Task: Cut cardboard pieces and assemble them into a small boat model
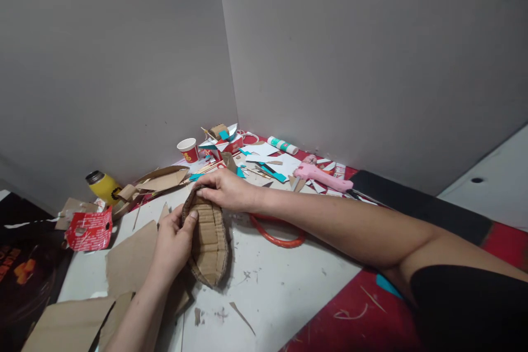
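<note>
Cardboard boat hull (208, 242), resting on the white bench (280, 286) amid offcuts: left hand (175, 245) grips its near side, right hand (225, 190) pinches the far rim, apparently pressing a joint; steady, even pressure seems required next.

A pink glue gun (322, 175) lies near a white glue bottle (282, 146) by the wall corner, with a red paper cup (188, 150), a yellow flask (103, 185), a crumpled red wrapper (89, 229), an orange cord (277, 234) and loose cardboard scraps (131, 256) spread about.
</note>
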A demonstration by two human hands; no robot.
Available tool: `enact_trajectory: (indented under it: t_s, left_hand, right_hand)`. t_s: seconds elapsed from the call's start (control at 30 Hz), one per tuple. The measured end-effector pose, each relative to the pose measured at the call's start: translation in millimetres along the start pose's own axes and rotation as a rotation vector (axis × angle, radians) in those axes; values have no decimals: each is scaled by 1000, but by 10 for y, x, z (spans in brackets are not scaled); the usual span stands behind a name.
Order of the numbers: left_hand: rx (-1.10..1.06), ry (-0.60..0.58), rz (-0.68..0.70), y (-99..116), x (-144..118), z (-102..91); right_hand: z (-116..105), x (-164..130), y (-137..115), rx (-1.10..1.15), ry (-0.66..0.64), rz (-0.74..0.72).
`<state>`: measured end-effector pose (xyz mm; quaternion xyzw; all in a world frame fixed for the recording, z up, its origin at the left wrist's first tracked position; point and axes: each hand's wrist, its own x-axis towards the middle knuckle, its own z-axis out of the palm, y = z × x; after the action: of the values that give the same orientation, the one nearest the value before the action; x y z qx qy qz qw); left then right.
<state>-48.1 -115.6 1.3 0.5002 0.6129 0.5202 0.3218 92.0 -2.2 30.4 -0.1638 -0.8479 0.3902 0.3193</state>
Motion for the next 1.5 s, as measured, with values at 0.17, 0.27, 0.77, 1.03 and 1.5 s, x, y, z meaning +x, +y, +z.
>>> enact_trajectory:
  t_s: [0.17,0.27,0.77,1.03,1.5]
  left_hand:
    - [-178,-8,-131,91,-13,1]
    - [-256,-6,-160,110,-3,-22]
    - [-341,332,-131,120,33,-55]
    - [21,502,110,130,78,-263]
    - [113,154,105,258,10,-120]
  right_hand:
    - [-66,7,-25,23,65,-59]
    - [-138,14,-34,-53,229,-61]
    - [-169,47,42,-227,488,-9]
    - [-198,-15,-89,-331,192,94]
    - [-188,-21,-183,-124,-290,116]
